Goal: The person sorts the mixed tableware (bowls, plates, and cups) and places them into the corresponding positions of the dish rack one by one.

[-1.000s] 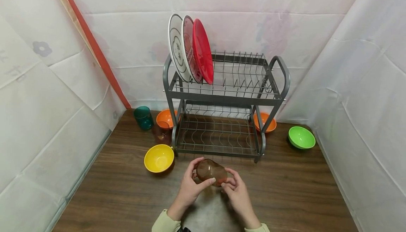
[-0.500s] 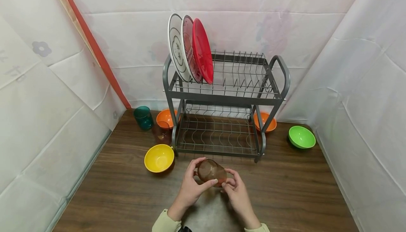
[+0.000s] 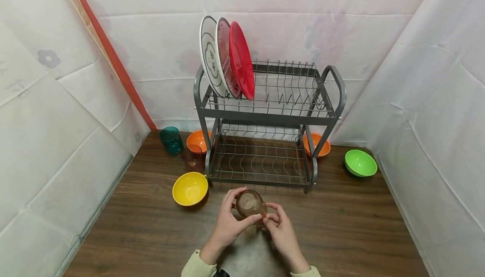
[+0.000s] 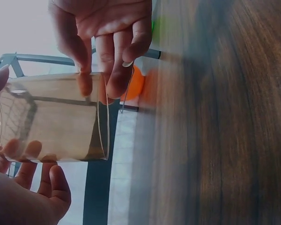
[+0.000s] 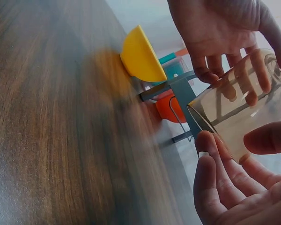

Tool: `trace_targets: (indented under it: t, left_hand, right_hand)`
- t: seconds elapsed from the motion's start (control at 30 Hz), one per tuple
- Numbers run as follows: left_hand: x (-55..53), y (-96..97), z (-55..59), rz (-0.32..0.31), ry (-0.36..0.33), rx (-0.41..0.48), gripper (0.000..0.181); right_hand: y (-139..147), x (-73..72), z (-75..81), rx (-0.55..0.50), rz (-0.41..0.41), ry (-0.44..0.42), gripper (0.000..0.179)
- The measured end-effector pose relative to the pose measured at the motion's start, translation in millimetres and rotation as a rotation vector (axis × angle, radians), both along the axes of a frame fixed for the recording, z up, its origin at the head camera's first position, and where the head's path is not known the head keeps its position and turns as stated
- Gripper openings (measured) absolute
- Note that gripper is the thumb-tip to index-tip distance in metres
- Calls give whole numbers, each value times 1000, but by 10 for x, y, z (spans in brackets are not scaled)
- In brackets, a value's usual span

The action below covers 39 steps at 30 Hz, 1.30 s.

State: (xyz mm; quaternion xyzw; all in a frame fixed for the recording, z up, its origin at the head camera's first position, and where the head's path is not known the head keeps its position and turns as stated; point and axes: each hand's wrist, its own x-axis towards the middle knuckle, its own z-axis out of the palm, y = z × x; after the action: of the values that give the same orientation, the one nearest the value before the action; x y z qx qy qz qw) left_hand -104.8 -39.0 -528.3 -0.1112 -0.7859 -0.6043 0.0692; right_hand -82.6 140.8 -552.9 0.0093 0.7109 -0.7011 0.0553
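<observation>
Both hands hold a see-through brown cup (image 3: 251, 203) above the table, in front of the dish rack (image 3: 265, 119). Its round base faces up toward the head camera, and its rim (image 4: 104, 122) points down at the table, clear of it. My left hand (image 3: 227, 224) wraps the cup's left side near the base, thumb across the front and fingers behind. Lower down, my right hand (image 3: 281, 230) pinches the wall by the rim with its fingertips. The right wrist view shows the right fingers (image 5: 225, 173) along the rim edge.
A white plate (image 3: 210, 56), a patterned plate (image 3: 225, 49) and a red plate (image 3: 241, 62) stand in the rack's upper tier. Left of it are a yellow bowl (image 3: 190, 189), teal cup (image 3: 171, 141), another brown cup (image 3: 193, 161) and orange bowl (image 3: 198, 140); right, orange (image 3: 321, 146) and green (image 3: 361, 163) bowls.
The cup has turned in the hands, from lying more sideways to its base facing the head camera more fully. My right hand has shifted slightly left along with the rim. Everything else stays put.
</observation>
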Motion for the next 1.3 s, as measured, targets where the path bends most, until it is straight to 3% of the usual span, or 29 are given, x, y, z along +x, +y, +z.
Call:
trace_targets:
  t: [0.47, 0.87, 1.03, 1.13, 1.3]
  left_hand:
    - [-13, -7, 7, -14, 120, -47, 71]
    - [-43, -21, 7, -30, 137, -53, 72]
    - [-17, -1, 186, -34, 140, -61, 72]
    - [-32, -1, 209, -25, 136, -69, 73]
    - [-133, -45, 73, -21, 169, -84, 75]
  right_hand:
    - [-37, -7, -19, 20, 25, 1, 40]
    - [-37, -2, -76, 15, 67, -11, 41]
    - [-11, -7, -74, 9, 62, 2, 43]
    - [1, -3, -64, 9, 56, 4, 43]
    - [10, 4, -65, 2, 53, -4, 40]
